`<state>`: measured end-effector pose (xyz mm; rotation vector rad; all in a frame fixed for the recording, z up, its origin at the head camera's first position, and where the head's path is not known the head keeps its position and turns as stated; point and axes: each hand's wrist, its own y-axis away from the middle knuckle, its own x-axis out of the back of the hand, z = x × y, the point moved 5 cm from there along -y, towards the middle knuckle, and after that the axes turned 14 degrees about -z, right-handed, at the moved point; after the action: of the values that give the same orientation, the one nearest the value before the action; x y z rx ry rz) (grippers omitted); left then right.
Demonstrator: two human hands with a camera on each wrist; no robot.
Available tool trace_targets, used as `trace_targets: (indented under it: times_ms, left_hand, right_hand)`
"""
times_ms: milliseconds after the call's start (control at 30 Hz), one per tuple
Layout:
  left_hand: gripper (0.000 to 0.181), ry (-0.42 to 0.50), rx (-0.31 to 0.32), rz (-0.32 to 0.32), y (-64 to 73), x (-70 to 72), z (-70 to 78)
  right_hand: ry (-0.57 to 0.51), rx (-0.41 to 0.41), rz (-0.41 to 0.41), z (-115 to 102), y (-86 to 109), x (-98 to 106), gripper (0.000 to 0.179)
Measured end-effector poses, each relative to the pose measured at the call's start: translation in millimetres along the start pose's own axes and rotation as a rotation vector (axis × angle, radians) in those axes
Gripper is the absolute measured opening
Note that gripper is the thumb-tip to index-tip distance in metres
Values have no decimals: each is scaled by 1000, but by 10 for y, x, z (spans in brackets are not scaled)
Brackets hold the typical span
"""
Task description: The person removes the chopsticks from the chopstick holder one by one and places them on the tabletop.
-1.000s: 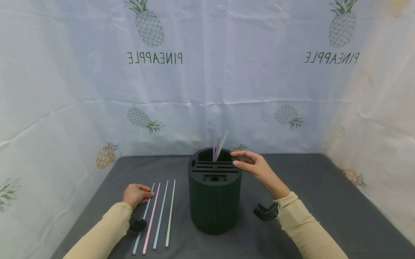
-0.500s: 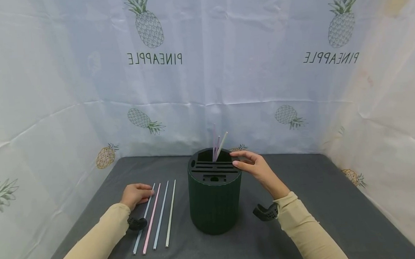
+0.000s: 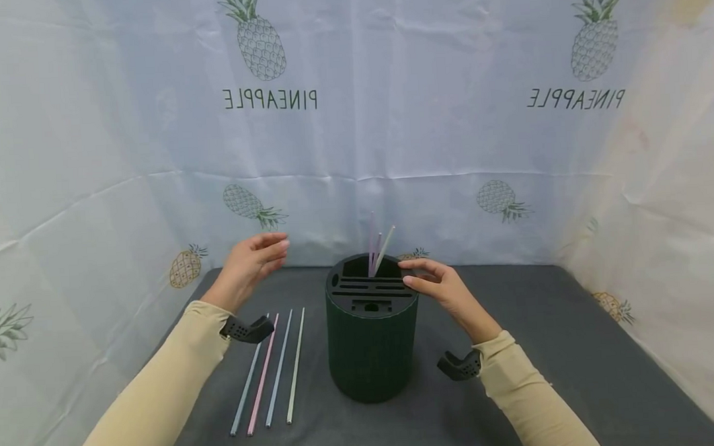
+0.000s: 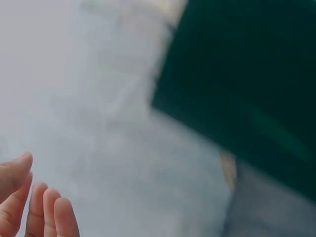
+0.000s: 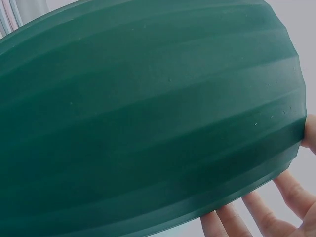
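A dark green ribbed holder [image 3: 370, 350] with a slotted top stands on the grey table [image 3: 550, 320]. Three thin straws [image 3: 378, 247] stick out of its rear slot. My right hand [image 3: 417, 277] rests with fairly straight fingers on the holder's top right rim. In the right wrist view the holder [image 5: 148, 123] fills the frame, with fingertips [image 5: 291, 192] past its edge. My left hand [image 3: 273, 249] hovers open and empty in the air, left of the holder. Below it several straws [image 3: 268, 369] lie side by side on the table. In the left wrist view, blurred fingertips [image 4: 34, 207] show near the holder [image 4: 247, 89].
A white pineapple-print cloth [image 3: 351, 115] walls in the table at the back and on both sides. Bare grey tabletop lies right of the holder and in front of it.
My left hand has lifted off the straws on the table and risen up and to the right, open and empty. The right hand and the holder have stayed put.
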<state>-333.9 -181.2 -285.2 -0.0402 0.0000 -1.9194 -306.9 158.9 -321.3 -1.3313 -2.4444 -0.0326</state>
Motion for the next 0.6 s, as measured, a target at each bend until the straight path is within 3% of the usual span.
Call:
trace_targets:
  times_ms: [133,267,433,600]
  left_hand:
    - [44,-36,-84,-117,-63,-441,393]
    - [36,-59,-131,-213,-117,-826,591]
    - [34,-165,-140,-283,-200,-1137,596]
    - [36,-282,-93,-310,-253,-1297,494]
  right_hand:
    - [-1,-2,4,-4,11,5,44]
    - [-7,-6,2,-1,12,0,44]
    - [-20,-11,1,6,4,-9,44]
    - [-19,-12,5,9,-5,-7,44]
